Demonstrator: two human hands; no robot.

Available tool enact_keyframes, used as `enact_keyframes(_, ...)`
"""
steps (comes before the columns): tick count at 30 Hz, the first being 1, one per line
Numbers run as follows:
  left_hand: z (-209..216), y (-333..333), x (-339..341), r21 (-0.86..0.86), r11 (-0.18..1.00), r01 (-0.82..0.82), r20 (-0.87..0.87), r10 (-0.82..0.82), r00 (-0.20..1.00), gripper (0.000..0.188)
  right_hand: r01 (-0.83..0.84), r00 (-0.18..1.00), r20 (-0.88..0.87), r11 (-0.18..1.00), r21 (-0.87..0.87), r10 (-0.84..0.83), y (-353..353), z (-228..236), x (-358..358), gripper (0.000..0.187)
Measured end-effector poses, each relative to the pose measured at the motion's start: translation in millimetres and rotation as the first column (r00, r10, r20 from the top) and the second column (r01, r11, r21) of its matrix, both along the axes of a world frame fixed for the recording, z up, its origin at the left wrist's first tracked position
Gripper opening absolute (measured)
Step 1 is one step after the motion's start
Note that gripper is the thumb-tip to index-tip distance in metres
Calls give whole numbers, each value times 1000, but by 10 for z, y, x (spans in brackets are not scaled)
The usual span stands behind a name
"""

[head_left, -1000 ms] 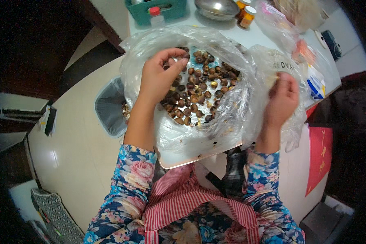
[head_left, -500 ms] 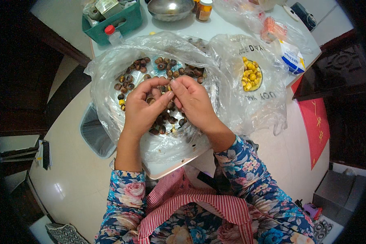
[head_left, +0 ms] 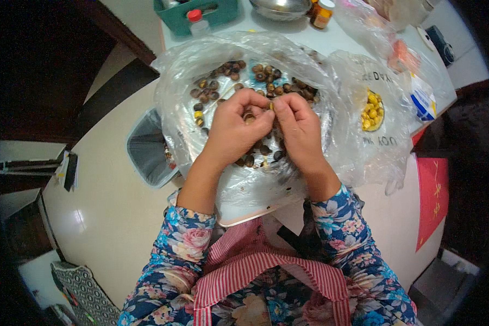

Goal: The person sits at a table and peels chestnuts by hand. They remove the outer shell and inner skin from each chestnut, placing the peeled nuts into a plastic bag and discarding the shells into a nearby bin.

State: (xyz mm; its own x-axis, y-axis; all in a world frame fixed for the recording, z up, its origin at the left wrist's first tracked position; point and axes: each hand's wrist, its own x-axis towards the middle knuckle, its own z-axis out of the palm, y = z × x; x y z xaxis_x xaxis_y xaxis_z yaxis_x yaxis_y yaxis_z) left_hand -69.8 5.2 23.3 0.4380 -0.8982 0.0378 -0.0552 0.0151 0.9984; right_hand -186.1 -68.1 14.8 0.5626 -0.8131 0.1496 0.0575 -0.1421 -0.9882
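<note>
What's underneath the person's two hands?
Around the left hand and right hand, dark brown nuts show amid crumpled clear plastic. Whatever lies straight beneath both hands is covered, so I can't tell.

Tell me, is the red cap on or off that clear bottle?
On: the red cap sits atop the clear bottle, beside the green basket.

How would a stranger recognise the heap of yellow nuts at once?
On the white table, a translucent bag spreads right of the right hand. The heap of yellow nuts sits within its outline, bright yellow and grouped, unlike the scattered dark brown nuts further left.
</note>
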Motion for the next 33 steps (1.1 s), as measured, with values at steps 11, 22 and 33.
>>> enact_keyframes(11,18,-27,-79,-25,993,-119,54,120,991,19,55,987,-125,946,-319,-100,52,25,36,19)
enact_keyframes(22,-19,-54,-180,-97,977,-191,-100,181,978,15,109,982,-89,876,-469,-170,76,0,66,22)
enact_keyframes(33,-78,-68,-221,-93,971,-220,-152,204,967,14,81,977,-134,864,-497,-168,46,-30,39,22)
